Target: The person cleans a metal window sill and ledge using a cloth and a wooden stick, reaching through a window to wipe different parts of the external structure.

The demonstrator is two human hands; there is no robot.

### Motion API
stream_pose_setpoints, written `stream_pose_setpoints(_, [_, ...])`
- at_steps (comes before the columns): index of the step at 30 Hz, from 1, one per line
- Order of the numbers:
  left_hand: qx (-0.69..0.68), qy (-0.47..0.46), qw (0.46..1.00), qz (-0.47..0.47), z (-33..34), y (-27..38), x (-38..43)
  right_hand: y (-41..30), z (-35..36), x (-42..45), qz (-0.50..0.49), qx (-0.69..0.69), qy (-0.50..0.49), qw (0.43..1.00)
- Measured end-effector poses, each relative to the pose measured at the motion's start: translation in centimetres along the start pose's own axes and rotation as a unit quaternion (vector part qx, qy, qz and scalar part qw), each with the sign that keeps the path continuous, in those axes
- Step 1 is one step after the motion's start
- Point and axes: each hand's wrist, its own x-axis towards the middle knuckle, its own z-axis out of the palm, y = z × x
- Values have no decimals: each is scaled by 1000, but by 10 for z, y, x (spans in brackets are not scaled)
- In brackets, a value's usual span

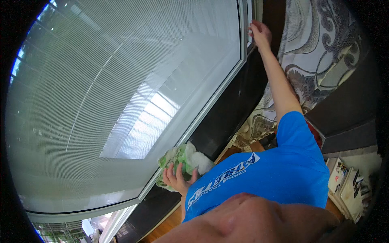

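Observation:
My left hand (179, 180) lies on a bunched green and white fluffy cloth (177, 156), its fingers spread over the folds. The cloth rests against the lower frame (206, 107) of a large window and on the dark sill below it. Up at the right, my right hand (260, 32) is raised with bent fingers beside the window's side frame (243, 30). Whether it grips the frame edge or only touches it cannot be told. The big window pane (121, 100) shows fine ribbed lines and bright reflections.
A dark glossy sill (222, 100) runs along the window's bottom. A patterned curtain (322, 45) hangs at the right, close to my raised arm. Books or boxes (346, 185) are stacked at the lower right. Wooden floor (165, 226) shows below the sill.

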Motion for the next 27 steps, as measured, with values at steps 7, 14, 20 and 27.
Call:
stream_pose_setpoints(7, [143,196,970,1,3,-17,54,76,3,107,-74,-215,-6,974])
stream_pose_setpoints(14, [224,301,926,33,-28,-13,116,53,19,96,20,-231,27,972])
stream_pose_setpoints(20, [290,315,904,20,-25,-84,107,25,41,80,113,-116,-7,987])
stream_pose_setpoints(27, [313,371,874,37,-22,-109,128,29,16,98,97,-77,-33,992])
